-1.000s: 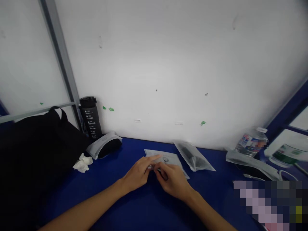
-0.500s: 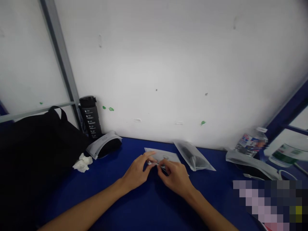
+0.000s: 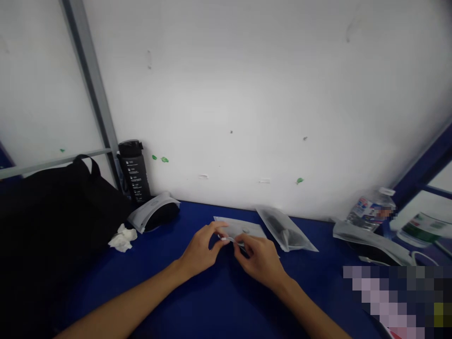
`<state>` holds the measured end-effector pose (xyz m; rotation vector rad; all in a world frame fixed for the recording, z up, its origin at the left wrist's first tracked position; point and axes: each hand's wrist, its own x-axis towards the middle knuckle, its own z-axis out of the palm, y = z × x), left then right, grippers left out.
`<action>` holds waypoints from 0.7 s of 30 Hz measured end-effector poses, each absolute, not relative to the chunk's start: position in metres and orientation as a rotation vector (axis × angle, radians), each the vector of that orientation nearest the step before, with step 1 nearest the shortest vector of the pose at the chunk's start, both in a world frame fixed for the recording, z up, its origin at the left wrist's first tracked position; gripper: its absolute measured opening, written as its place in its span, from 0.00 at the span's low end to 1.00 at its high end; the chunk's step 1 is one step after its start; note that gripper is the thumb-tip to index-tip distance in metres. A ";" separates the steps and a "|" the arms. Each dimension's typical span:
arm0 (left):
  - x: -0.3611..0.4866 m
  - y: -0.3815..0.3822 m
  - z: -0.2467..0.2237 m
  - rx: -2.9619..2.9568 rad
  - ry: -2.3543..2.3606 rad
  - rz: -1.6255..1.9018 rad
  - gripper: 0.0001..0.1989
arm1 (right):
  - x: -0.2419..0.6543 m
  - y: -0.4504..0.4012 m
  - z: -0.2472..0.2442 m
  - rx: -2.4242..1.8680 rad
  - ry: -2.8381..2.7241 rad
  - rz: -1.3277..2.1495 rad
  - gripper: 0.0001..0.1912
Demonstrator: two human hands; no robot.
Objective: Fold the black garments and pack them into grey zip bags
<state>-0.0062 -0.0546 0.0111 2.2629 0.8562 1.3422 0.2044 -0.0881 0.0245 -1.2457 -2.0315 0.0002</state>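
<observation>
A frosted zip bag [image 3: 235, 227] lies on the blue tabletop [image 3: 212, 301] in front of me, its near edge raised between my hands. My left hand [image 3: 201, 247] pinches the left end of that edge, where a small white piece, perhaps the zip slider, shows at the fingertips. Close by on the right, my right hand [image 3: 259, 261] has thumb and fingers closed on the same edge. Part of the bag is hidden behind the right hand. Just beyond it rests another frosted bag [image 3: 293, 238] with something dark inside.
At left are a black cloth bag [image 3: 52, 226], a black water bottle [image 3: 136, 176], crumpled tissue [image 3: 122, 238] and a frosted pouch [image 3: 150, 212] with a black item. A clear plastic bottle [image 3: 370, 207] and another frosted bag [image 3: 367, 235] stand right. A white wall [image 3: 226, 94] closes off the back.
My right fingertips have slid slightly to the right along the bag's edge, widening the gap to my left fingertips. The whole view has shifted a little.
</observation>
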 end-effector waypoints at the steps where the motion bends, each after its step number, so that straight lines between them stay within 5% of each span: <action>1: -0.007 -0.054 0.011 2.269 0.861 1.343 0.16 | 0.204 -0.088 0.024 -1.244 -2.042 0.003 0.09; 21: -0.007 -0.053 0.015 2.368 0.876 1.403 0.11 | 0.205 -0.085 0.018 -1.166 -2.037 -0.009 0.10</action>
